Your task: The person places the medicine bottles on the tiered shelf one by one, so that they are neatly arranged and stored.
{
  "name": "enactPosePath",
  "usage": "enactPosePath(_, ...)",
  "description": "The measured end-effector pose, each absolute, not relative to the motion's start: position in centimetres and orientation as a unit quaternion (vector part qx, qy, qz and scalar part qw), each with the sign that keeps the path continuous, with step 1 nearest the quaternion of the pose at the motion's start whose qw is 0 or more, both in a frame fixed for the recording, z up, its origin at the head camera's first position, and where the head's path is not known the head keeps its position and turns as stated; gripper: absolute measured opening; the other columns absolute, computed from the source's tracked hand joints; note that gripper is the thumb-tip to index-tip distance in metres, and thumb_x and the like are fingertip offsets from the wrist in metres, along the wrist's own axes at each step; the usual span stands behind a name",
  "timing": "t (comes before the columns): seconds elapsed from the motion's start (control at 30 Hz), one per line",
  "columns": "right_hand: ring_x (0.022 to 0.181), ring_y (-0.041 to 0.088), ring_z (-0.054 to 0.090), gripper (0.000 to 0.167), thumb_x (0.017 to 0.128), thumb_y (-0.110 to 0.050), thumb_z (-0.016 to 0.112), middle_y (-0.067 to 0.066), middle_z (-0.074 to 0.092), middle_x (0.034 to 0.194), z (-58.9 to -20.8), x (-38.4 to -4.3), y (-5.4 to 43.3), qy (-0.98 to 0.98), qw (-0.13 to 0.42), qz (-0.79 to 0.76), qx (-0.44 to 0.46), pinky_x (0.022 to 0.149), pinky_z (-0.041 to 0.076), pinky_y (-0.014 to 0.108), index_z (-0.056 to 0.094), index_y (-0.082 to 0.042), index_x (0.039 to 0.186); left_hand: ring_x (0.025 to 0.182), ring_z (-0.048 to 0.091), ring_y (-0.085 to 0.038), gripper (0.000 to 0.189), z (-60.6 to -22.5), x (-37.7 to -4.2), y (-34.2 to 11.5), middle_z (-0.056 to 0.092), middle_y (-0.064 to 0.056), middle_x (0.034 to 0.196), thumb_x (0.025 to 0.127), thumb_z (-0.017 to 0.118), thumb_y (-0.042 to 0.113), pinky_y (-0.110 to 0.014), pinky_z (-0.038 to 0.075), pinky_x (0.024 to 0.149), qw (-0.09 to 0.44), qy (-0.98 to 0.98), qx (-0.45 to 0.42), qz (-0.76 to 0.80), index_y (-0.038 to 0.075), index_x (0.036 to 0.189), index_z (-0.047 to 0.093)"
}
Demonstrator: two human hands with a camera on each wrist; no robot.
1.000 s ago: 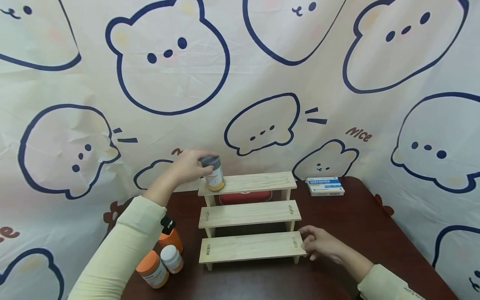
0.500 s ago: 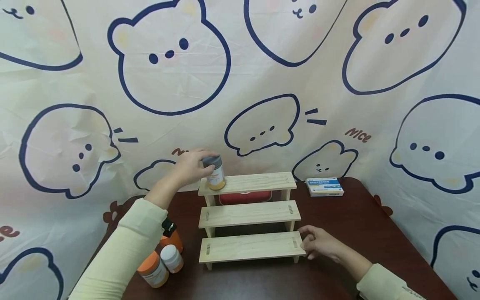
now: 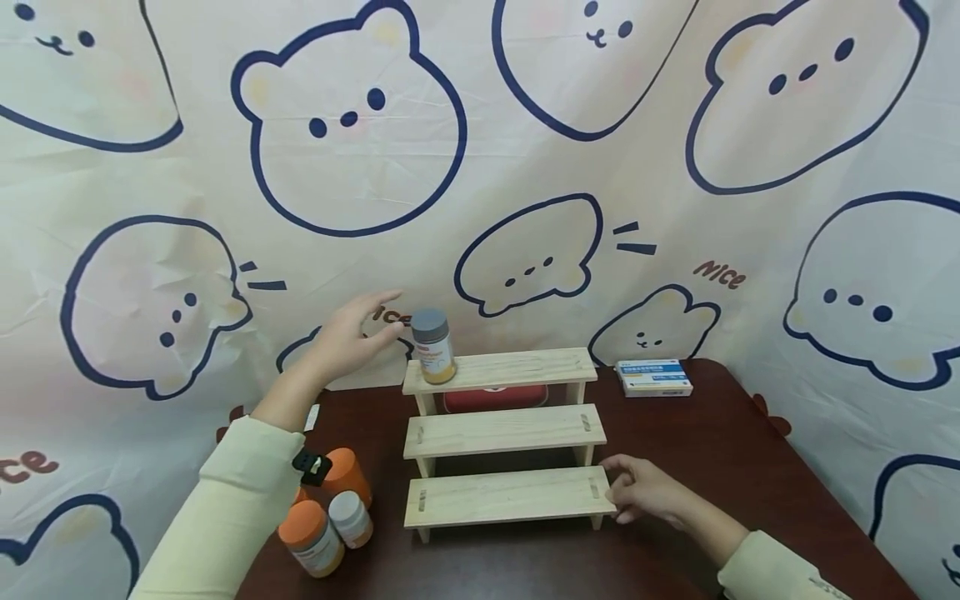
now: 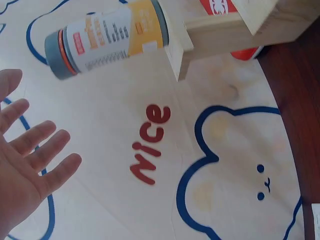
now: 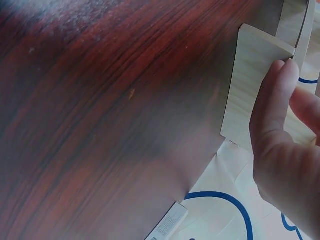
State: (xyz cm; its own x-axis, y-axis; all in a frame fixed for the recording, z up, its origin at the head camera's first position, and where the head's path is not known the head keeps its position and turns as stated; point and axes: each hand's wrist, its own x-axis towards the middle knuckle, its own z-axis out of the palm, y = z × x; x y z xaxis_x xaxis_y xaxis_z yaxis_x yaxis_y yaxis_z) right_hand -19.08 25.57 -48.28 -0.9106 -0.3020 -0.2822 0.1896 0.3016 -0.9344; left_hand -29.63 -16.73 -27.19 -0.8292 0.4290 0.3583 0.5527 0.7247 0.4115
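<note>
A bottle with a grey lid and white-and-yellow label (image 3: 432, 347) stands upright at the left end of the top step of a three-step wooden shelf (image 3: 510, 497). Just left of it, my left hand (image 3: 347, 340) is spread with nothing in its fingers. The left wrist view shows a gap between those fingers (image 4: 42, 137) and the bottle's grey lid (image 4: 59, 55). My right hand (image 3: 647, 490) holds the right end of the lowest step, thumb and fingers at the board's edge. In the right wrist view, the fingertips meet the edge of the pale board (image 5: 255, 75).
Left of the shelf stand orange-lidded bottles (image 3: 311, 537) and a white-lidded bottle (image 3: 350, 518), partly under the left sleeve. A blue-and-white box (image 3: 653, 377) lies at the back right of the dark table (image 3: 712, 425). Behind the top step shows a red case (image 3: 495, 398).
My left hand has let go of the grey-lidded bottle and drawn back to the left, its fingers spreading. The bottle stays on the top step. The right hand keeps its place.
</note>
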Motion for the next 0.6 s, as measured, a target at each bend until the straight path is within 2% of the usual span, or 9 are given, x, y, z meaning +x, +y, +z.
enactPosePath(0.27,0.067,0.019,0.063,0.056,0.086,-0.003,0.060,0.012,0.062,0.080,-48.4,-18.9,25.8,0.776,0.217,-0.590,-0.040,0.060,0.056,0.034,0.035,0.010,0.134,0.121,0.046,-0.035,0.049,-26.8,-29.2,-18.3,0.049,-0.016,0.134,0.096,0.053,0.031,-0.054,0.044,0.091,0.103,-0.927,-0.268,-0.240,0.009,0.139,0.045)
enactPosePath(0.6,0.064,0.019,0.065,0.061,0.088,-0.009,0.062,0.013,0.062,0.076,-48.1,-18.9,26.0,0.779,0.220,-0.586,-0.038,0.059,0.056,0.034,0.034,0.008,0.138,0.114,0.053,-0.038,0.043,-28.3,-29.0,-19.6,0.056,-0.018,0.128,0.095,0.053,0.031,-0.054,0.046,0.090,0.022,-0.956,-0.231,-0.180,0.005,0.130,0.055)
